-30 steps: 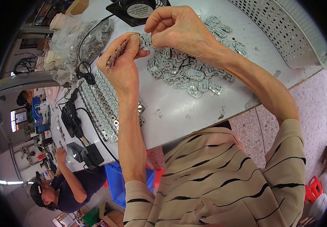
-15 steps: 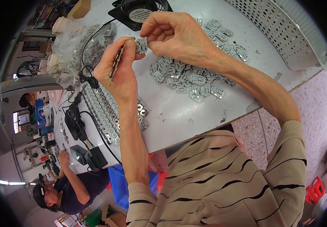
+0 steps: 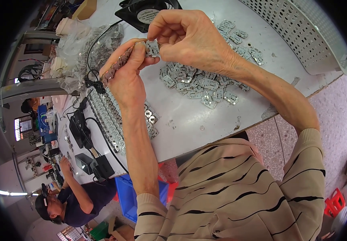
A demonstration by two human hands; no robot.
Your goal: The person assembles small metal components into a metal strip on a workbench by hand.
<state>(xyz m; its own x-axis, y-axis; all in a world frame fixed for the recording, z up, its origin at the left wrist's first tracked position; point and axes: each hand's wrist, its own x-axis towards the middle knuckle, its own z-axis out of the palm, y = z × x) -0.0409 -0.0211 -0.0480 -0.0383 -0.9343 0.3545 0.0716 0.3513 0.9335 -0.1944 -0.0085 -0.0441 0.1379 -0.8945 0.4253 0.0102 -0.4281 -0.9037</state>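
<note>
My left hand (image 3: 127, 74) is closed around a narrow strip of small circuit boards (image 3: 119, 66), its thumb pressed on the strip near the end. The end circuit board (image 3: 152, 48), pale with dark markings, sticks out past the thumb. My right hand (image 3: 197, 42) has its fingers curled in a pinch at the outer edge of that end board; part of the grip is hidden behind the knuckles. Below and right of my hands lies a loose pile of small circuit boards (image 3: 197, 82) on the white table (image 3: 189, 124).
Rows of board strips (image 3: 105, 116) lie left of my forearm. A black fan (image 3: 141, 16) stands at the back, near clear plastic bags (image 3: 75, 52). A perforated grey basket (image 3: 302, 36) sits far right. Black adapters and cables (image 3: 101, 166), a blue crate (image 3: 127, 197) and a co-worker (image 3: 81, 203) are left.
The strip in my left hand has turned from edge-on so that its face shows. The end board and my left fingertips have shifted slightly right, against my right fingers.
</note>
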